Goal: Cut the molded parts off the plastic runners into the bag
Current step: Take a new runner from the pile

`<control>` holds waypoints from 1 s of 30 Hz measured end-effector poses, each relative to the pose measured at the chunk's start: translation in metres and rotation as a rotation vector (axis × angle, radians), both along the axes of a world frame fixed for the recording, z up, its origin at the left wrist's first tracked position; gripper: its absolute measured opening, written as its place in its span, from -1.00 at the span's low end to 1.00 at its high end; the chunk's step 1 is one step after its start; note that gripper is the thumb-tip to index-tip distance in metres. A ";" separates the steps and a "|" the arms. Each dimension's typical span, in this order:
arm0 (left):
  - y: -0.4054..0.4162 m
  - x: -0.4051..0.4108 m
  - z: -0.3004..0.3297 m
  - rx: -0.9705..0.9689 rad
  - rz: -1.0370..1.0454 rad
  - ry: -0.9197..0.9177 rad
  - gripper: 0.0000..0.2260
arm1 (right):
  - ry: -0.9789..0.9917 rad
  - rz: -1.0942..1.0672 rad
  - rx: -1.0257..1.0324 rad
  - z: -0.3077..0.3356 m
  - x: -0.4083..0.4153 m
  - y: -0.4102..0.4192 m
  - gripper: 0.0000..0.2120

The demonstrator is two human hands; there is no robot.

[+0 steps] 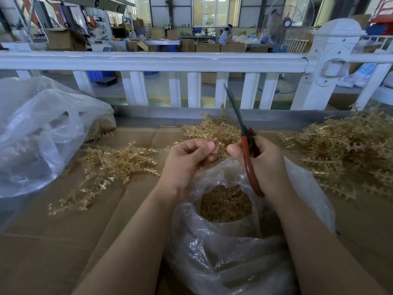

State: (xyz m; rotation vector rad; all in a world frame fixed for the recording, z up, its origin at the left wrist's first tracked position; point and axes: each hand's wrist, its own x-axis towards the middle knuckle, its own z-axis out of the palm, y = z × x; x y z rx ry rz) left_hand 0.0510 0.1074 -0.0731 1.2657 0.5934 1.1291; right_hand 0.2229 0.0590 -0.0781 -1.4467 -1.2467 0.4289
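Left hand point(189, 158) pinches a pale gold runner point(214, 133) right above the open mouth of the clear bag point(234, 241), fingers curled tight on it. Right hand point(265, 165) grips the red-handled scissors point(244, 145), blades together and pointing up and away, just right of the runner. The runner's comb of small parts fans away from the hands, so the blades must tip left. Cut parts point(225, 205) already fill the bag.
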 end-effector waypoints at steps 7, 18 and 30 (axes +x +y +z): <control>0.002 0.001 0.001 0.005 0.121 -0.083 -0.91 | -0.373 -0.013 -0.060 -0.007 0.000 0.001 -0.49; 0.004 0.002 0.000 0.058 0.203 -0.106 -0.81 | -0.566 -0.015 -0.049 -0.009 -0.002 0.001 -0.40; 0.005 0.000 0.000 0.097 0.150 -0.119 -0.74 | -0.603 -0.100 -0.006 -0.014 -0.001 0.002 -0.30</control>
